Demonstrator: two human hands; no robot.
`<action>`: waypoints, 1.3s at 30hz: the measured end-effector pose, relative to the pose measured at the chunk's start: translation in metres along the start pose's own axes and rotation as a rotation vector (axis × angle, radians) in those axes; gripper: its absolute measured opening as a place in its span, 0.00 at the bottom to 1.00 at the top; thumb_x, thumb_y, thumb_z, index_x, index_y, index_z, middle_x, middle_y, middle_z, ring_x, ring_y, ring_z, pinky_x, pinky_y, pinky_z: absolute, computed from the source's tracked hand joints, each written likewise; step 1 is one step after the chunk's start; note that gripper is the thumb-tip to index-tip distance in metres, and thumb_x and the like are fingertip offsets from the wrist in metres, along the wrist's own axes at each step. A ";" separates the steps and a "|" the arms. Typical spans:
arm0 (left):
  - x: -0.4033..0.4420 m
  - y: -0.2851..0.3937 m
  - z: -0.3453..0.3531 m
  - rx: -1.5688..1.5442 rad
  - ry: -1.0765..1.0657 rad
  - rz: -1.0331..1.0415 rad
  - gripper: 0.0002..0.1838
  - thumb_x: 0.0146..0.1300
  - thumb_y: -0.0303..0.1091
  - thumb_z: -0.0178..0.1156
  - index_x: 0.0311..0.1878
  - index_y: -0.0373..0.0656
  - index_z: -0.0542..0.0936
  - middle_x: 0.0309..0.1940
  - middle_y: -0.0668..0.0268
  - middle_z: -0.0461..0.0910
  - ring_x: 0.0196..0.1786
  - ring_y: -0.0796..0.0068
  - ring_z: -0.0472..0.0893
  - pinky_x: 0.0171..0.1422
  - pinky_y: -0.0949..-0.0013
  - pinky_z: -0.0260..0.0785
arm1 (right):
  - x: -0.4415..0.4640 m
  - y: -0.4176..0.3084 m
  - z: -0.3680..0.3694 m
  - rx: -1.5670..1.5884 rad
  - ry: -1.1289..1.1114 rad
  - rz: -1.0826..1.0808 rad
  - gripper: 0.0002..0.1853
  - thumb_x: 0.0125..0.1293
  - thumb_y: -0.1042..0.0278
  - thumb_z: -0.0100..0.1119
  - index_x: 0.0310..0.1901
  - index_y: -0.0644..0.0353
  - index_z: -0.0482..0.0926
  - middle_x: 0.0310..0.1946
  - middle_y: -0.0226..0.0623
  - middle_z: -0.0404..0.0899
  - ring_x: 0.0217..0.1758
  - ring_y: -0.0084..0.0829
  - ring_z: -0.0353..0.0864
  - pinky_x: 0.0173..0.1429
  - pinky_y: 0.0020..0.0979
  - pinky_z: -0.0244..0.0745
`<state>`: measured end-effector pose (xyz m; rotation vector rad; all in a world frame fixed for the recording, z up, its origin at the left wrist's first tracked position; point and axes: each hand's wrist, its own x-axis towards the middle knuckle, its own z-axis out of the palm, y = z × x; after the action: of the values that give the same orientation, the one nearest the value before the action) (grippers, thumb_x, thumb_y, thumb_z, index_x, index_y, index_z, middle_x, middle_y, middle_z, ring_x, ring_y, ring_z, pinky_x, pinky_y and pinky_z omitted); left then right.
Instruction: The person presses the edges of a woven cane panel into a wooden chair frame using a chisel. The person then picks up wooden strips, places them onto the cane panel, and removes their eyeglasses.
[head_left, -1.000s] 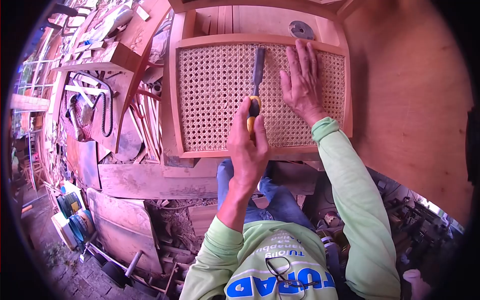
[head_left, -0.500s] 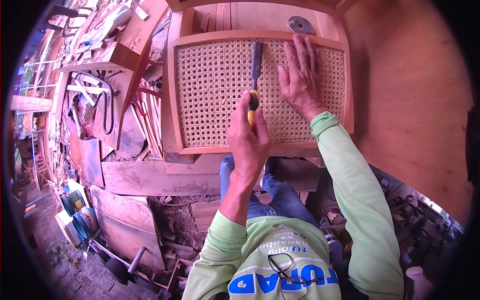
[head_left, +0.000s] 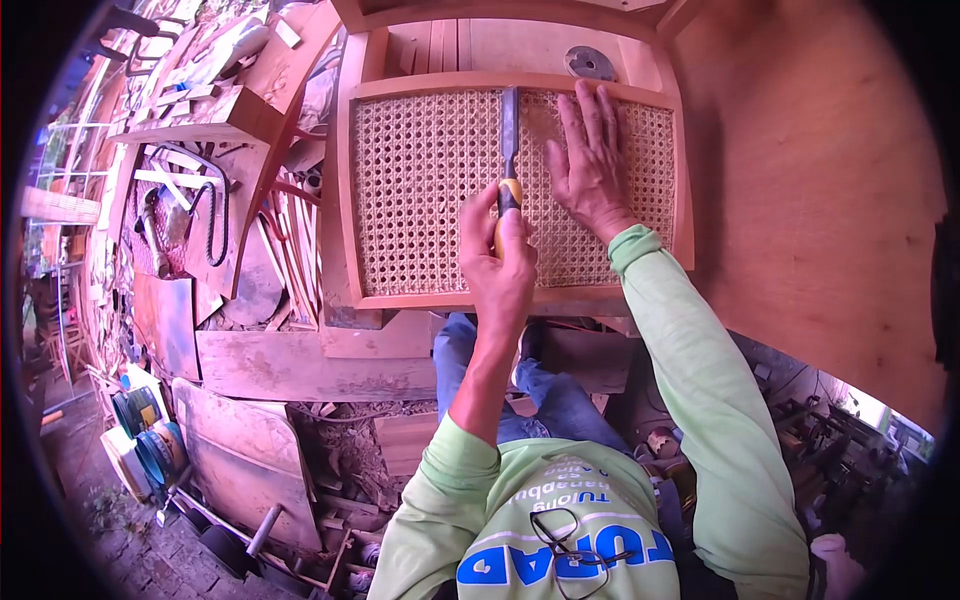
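Chisel [head_left: 510, 160] over woven cane panel [head_left: 420, 200], blade tip at top rail of wooden frame [head_left: 430, 83]. Left hand [head_left: 500, 265]: thumb and fingers wrapped around yellow-and-black handle [head_left: 510, 190]. Right hand [head_left: 594, 180]: laid on cane, fingers slightly spread, fingertips reaching top rail. Grey disc [head_left: 590, 74] just beyond frame.

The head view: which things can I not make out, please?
Head view: part of the yellow-and-black chisel handle, hidden by the left hand.
Head view: a patch of the pale woven-cane panel, covered by the right hand.
Head view: the upper part of the brown wooden rail beyond the panel, cut off by the picture's top edge.
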<state>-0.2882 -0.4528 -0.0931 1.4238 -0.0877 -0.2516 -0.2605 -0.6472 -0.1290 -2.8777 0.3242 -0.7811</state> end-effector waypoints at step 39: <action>0.043 0.039 -0.143 0.617 0.194 0.223 0.25 0.80 0.20 0.61 0.78 0.29 0.76 0.67 0.43 0.86 0.66 0.52 0.89 0.70 0.58 0.81 | 0.016 -0.012 -0.017 0.000 -0.102 -0.043 0.34 0.76 0.67 0.54 0.84 0.52 0.71 0.89 0.55 0.57 0.92 0.63 0.52 0.94 0.65 0.43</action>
<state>-0.2122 -0.3198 -0.0801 2.0255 -0.1731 0.1135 -0.2537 -0.6409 -0.1050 -2.9209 0.2512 -0.6373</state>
